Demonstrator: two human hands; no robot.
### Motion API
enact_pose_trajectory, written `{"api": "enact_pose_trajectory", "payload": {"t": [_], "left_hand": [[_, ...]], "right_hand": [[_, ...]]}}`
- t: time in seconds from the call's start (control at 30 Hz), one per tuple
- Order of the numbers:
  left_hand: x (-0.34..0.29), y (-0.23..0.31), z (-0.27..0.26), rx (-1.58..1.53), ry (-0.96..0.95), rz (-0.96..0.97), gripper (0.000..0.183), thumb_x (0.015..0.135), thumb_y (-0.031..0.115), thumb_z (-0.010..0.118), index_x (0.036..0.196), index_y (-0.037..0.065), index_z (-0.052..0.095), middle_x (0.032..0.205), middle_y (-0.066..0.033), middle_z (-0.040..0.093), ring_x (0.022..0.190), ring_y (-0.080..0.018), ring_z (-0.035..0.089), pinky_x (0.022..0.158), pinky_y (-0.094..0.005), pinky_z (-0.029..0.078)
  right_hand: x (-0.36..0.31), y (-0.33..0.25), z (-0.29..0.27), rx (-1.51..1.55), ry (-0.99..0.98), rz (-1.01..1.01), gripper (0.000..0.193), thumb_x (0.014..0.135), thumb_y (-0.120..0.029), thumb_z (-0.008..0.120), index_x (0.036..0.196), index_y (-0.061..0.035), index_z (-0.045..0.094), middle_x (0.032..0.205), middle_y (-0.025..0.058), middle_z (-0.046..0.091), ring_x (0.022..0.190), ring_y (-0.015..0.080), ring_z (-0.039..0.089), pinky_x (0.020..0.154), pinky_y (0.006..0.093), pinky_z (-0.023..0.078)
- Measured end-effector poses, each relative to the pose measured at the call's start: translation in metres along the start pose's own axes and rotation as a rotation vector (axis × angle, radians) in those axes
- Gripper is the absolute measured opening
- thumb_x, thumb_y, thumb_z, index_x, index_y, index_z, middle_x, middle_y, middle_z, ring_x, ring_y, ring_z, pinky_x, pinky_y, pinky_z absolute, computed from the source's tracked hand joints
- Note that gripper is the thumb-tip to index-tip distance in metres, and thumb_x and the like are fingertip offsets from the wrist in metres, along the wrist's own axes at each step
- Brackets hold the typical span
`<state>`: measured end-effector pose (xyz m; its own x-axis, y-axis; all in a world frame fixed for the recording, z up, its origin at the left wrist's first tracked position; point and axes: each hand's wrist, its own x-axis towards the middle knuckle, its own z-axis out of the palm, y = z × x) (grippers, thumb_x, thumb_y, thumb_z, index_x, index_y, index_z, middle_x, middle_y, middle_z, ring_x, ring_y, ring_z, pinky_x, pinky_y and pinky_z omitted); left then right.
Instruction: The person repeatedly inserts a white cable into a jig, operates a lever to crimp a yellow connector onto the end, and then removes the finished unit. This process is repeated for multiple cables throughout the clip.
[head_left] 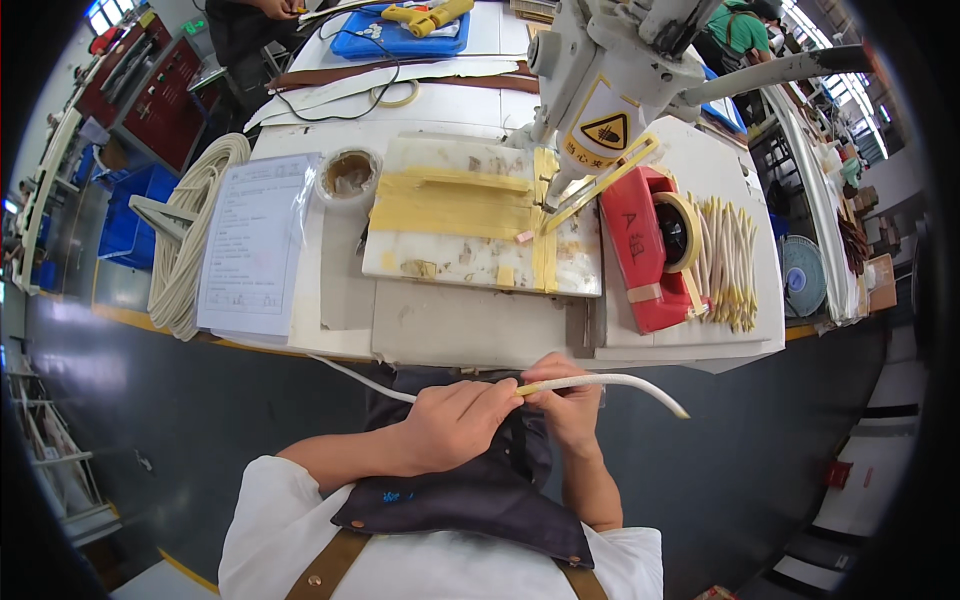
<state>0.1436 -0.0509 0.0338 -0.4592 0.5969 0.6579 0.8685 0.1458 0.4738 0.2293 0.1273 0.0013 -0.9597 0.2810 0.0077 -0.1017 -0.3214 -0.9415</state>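
Note:
A white cord [625, 381] is held between my two hands in front of my apron, below the table's near edge. Its right part arches out past my right hand and ends in a yellow tip. Between my hands a short yellow band of tape [527, 389] wraps the cord. My left hand [455, 425] is closed around the cord, thumb and fingers at the band. My right hand [567, 408] pinches the cord just right of the band. From my left hand the cord trails left toward the coil of white cord [205, 240] at the table's left edge.
A press-like machine [610, 95] stands over a white board [415, 258] with yellow tape strips. At right are a red tape dispenser [632, 255] and cut cord pieces [730, 265]. At left lie a printed sheet [255, 245] and a cup [350, 175]. Other people work beyond.

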Motion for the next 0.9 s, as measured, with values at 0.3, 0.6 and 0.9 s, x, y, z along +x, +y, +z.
{"api": "enact_pose_trajectory", "payload": {"t": [0.3, 0.6, 0.9], "left_hand": [[0.011, -0.009, -0.015, -0.806, -0.437, -0.857, 0.016, 0.098, 0.016, 0.07, 0.106, 0.003, 0.073, 0.075, -0.0034, 0.066, 0.054, -0.0085, 0.057, 0.049, -0.0231, 0.045], [0.008, -0.027, -0.035, -0.993, -0.496, -1.169, 0.024, 0.104, 0.016, 0.061, 0.107, -0.005, 0.073, 0.074, -0.0063, 0.069, 0.052, -0.0047, 0.053, 0.046, -0.0195, 0.043], [-0.005, -0.033, -0.051, -0.695, -0.172, -0.973, 0.032, 0.089, 0.0, 0.077, 0.118, -0.003, 0.064, 0.086, -0.0057, 0.065, 0.062, -0.0076, 0.061, 0.055, -0.0216, 0.052]], "right_hand": [[0.011, -0.002, 0.006, 0.365, -0.19, 0.15, 0.023, 0.094, -0.02, 0.077, 0.099, 0.0017, 0.073, 0.089, 0.0064, 0.062, 0.069, 0.0117, 0.056, 0.061, 0.0256, 0.045], [0.059, -0.029, -0.007, 0.096, 0.019, 0.052, 0.031, 0.107, -0.026, 0.06, 0.106, 0.0024, 0.072, 0.074, 0.001, 0.06, 0.065, 0.0094, 0.054, 0.062, 0.0256, 0.044], [0.085, -0.031, -0.008, 0.234, -0.03, 0.124, 0.032, 0.107, -0.025, 0.058, 0.106, 0.0049, 0.069, 0.092, 0.0085, 0.068, 0.073, 0.0142, 0.064, 0.068, 0.0292, 0.054]]}}
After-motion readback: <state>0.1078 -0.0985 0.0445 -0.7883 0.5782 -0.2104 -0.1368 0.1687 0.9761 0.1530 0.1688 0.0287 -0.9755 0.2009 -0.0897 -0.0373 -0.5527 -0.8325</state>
